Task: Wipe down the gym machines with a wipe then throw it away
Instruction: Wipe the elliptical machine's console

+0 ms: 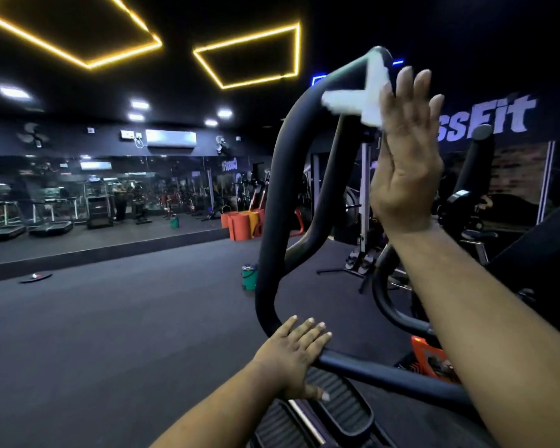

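Both arms out front, one high and one low

The right hand (404, 163) is raised on an extended forearm, fingers straight and together, palm flat and facing away. The left hand (296, 354) sits low, fingers straight and flat, thumb splayed toward the body, wrist slightly bent, forearm bare.

Both forearms bare, no sleeves in view; short pale nails on left grip (293, 354).
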Tool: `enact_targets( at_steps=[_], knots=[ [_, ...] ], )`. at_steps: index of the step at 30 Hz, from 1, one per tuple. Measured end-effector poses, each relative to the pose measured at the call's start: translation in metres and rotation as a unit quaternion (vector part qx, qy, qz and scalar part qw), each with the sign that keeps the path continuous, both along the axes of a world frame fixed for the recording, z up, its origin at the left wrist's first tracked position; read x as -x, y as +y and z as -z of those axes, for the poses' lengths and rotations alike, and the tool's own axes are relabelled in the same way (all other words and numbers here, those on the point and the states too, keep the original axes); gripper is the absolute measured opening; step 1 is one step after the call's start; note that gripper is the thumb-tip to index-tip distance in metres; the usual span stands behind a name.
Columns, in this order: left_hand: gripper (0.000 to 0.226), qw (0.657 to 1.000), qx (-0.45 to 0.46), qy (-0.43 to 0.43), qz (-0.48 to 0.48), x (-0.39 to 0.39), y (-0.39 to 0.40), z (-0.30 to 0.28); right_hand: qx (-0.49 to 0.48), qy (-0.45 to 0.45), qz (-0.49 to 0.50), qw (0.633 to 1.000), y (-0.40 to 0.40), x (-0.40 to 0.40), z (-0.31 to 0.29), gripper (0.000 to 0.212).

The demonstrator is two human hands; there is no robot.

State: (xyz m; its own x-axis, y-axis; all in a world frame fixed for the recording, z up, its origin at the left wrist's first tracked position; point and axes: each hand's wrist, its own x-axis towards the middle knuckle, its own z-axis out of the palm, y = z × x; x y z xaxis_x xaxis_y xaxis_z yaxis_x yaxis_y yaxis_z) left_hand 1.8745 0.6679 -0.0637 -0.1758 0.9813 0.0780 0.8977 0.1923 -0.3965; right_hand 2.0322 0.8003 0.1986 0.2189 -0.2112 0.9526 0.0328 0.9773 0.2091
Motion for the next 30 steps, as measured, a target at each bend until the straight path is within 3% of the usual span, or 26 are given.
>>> enact_targets(
  at_steps=[2,5,9,11,14,17,19,22,25,27,30],
  knots=[
    [0.112,1.0,-0.002,-0.001,-0.002,0.0,0.0,-0.001,0.006,-0.035,0.063,0.997,0.01,0.017,0.007,0.05],
    [0.114,1.0,0.0,0.006,-0.004,-0.002,-0.001,-0.001,-0.058,-0.18,0.209,0.959,0.022,0.051,0.055,0.067],
    [0.118,1.0,-0.004,-0.004,-0.002,-0.003,-0.002,-0.001,-0.138,-0.296,0.285,0.901,0.025,0.063,0.125,0.064],
    [0.116,1.0,0.002,0.0,-0.005,-0.004,-0.003,-0.002,-0.121,-0.32,0.277,0.898,0.019,0.062,0.148,0.067],
    [0.112,1.0,0.006,0.012,-0.007,-0.004,-0.002,-0.002,-0.083,-0.358,0.162,0.916,0.01,0.057,0.166,0.07],
    [0.113,1.0,0.006,0.022,-0.008,-0.004,-0.001,-0.002,-0.079,-0.332,0.027,0.94,0.001,0.04,0.154,0.059],
    [0.112,1.0,0.006,0.023,-0.009,-0.006,-0.002,-0.003,-0.02,-0.23,-0.046,0.972,-0.008,0.028,0.125,0.049],
    [0.111,1.0,0.0,0.022,-0.005,-0.006,-0.003,-0.003,0.023,-0.113,-0.103,0.988,-0.027,0.021,0.076,0.042],
    [0.11,1.0,0.01,0.027,-0.009,-0.009,-0.007,-0.007,-0.111,-0.159,0.0,0.981,-0.04,0.031,0.065,0.054],
    [0.107,0.997,0.026,0.066,-0.012,-0.009,-0.013,-0.01,-0.199,-0.237,0.092,0.947,-0.033,0.045,0.082,0.054],
    [0.101,0.987,0.014,0.16,-0.013,0.004,-0.031,-0.017,-0.249,-0.292,0.145,0.912,-0.014,0.053,0.113,0.051]
  ],
)
